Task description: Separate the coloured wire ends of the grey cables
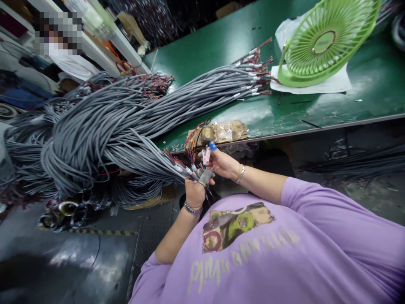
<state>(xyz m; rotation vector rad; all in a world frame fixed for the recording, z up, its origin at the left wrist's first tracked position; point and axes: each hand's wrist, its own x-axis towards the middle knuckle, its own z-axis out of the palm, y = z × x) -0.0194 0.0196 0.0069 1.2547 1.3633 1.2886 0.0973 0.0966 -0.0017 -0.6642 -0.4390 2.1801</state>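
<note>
A big bundle of grey cables (104,126) lies from the green table down to my lap, its ends stripped to red, blue and white wires. My left hand (194,191), with a taped finger and a wrist watch, is closed round the near cable ends (186,170). My right hand (221,162), with a blue fingertip cover and bracelets, pinches a small pale pink tool (206,155) right above those wire ends.
A green desk fan (325,40) stands on white paper at the back right of the green table (363,80). A taped brown block (221,131) sits at the table's edge. Another person in white (71,61) sits at the far left. More cables lie on the floor.
</note>
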